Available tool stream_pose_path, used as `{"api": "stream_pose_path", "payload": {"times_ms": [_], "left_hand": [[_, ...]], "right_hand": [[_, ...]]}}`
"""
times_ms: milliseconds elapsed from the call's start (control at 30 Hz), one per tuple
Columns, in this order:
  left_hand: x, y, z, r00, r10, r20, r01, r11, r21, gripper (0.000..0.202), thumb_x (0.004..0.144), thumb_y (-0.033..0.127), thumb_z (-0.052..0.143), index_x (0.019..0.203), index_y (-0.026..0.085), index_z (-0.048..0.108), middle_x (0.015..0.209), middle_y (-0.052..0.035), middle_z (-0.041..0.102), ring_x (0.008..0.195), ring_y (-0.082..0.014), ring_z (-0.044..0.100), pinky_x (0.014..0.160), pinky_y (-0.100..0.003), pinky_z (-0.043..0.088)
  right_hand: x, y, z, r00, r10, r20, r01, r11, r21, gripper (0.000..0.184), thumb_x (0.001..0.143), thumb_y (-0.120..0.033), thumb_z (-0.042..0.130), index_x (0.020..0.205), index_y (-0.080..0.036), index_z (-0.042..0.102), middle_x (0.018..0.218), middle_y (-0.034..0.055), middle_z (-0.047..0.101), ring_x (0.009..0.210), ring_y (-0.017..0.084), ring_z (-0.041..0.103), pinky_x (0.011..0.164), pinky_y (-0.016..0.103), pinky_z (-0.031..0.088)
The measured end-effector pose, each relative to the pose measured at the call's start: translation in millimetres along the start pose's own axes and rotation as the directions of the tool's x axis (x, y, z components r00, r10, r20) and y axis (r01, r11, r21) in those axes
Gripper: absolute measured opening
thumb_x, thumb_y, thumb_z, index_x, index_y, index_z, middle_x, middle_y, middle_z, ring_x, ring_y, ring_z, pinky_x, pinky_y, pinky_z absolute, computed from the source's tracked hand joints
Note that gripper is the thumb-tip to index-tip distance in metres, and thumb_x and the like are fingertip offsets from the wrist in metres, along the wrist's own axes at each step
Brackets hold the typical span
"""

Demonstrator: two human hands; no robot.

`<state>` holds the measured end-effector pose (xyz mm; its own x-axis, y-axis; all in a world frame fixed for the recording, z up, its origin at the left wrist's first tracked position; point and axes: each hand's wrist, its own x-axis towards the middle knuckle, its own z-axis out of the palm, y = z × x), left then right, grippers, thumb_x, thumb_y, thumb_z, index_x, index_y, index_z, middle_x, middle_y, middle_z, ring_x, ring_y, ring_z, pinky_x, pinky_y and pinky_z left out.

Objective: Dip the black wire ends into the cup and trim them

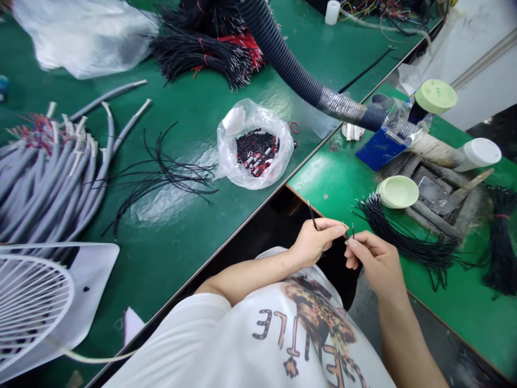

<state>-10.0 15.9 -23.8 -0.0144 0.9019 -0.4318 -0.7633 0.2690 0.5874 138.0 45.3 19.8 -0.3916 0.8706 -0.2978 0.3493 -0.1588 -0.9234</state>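
My left hand (319, 241) is closed around thin black wires (311, 211), whose ends stick up above the fingers. Close beside it, my right hand (374, 256) pinches another thin black wire (353, 230) with its pale tip pointing up. The fingertips of both hands nearly meet in front of my body, over the gap between two green tables. A bundle of black wires with bare silvery ends (407, 237) lies on the right table, just past my right hand. The lower lengths of the held wires are hidden.
A plastic bag (226, 134) of small black, red and white parts sits on the left table (173, 258). Loose black wires (161, 172) and thick grey cables (52, 183) lie left of it. A ribbed hose (294, 75) reaches over a soot-stained metal pot (432, 188). A white fan (36, 307) stands lower left.
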Motion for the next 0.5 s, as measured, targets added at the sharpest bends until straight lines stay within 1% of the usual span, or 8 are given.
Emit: {"api": "stream_pose_path", "payload": {"times_ms": [133, 300, 433, 500], "left_hand": [[-0.9, -0.5, 1.1, 1.0, 0.0, -0.017, 0.0, 1.0, 0.023, 0.031, 0.064, 0.037, 0.085, 0.077, 0.011, 0.074, 0.058, 0.0005, 0.062, 0.039, 0.0004, 0.031, 0.04, -0.02, 0.015], [-0.9, -4.1, 0.4, 0.999, 0.004, -0.042, -0.002, 0.999, 0.039, 0.033, 0.061, 0.038, 0.086, 0.076, 0.011, 0.074, 0.055, 0.0018, 0.06, 0.039, 0.0003, 0.029, 0.041, -0.02, 0.016], [-0.8, -5.0, -0.1, 0.999, 0.017, -0.04, -0.015, 0.999, 0.035, 0.031, 0.062, 0.037, 0.086, 0.076, 0.011, 0.075, 0.053, 0.0025, 0.058, 0.039, -0.0002, 0.029, 0.041, -0.02, 0.017], [-0.9, -4.4, 0.3, 0.999, 0.023, -0.042, -0.021, 0.999, 0.031, 0.031, 0.062, 0.037, 0.086, 0.077, 0.011, 0.075, 0.054, 0.0019, 0.06, 0.04, -0.0004, 0.03, 0.041, -0.02, 0.017]], "right_hand": [[2.1, -0.1, 2.7, 1.0, -0.029, 0.004, 0.029, 0.999, 0.019, 0.022, 0.089, -0.035, 0.063, 0.076, -0.018, 0.068, 0.064, 0.0005, 0.065, 0.049, 0.01, 0.058, 0.048, 0.021, 0.047], [3.0, 1.4, 4.7, 0.999, -0.036, -0.014, 0.036, 0.999, -0.003, 0.022, 0.088, -0.034, 0.064, 0.075, -0.017, 0.07, 0.059, 0.0, 0.064, 0.046, 0.009, 0.056, 0.045, 0.021, 0.044], [2.7, 2.6, 5.1, 0.999, -0.041, -0.017, 0.041, 0.999, 0.024, 0.023, 0.088, -0.034, 0.063, 0.074, -0.017, 0.07, 0.059, 0.0, 0.064, 0.047, 0.009, 0.056, 0.047, 0.021, 0.046], [2.8, 2.9, 5.5, 0.999, -0.043, -0.021, 0.044, 0.999, 0.032, 0.023, 0.088, -0.033, 0.064, 0.074, -0.017, 0.07, 0.06, 0.0002, 0.065, 0.047, 0.01, 0.057, 0.048, 0.022, 0.046]]}}
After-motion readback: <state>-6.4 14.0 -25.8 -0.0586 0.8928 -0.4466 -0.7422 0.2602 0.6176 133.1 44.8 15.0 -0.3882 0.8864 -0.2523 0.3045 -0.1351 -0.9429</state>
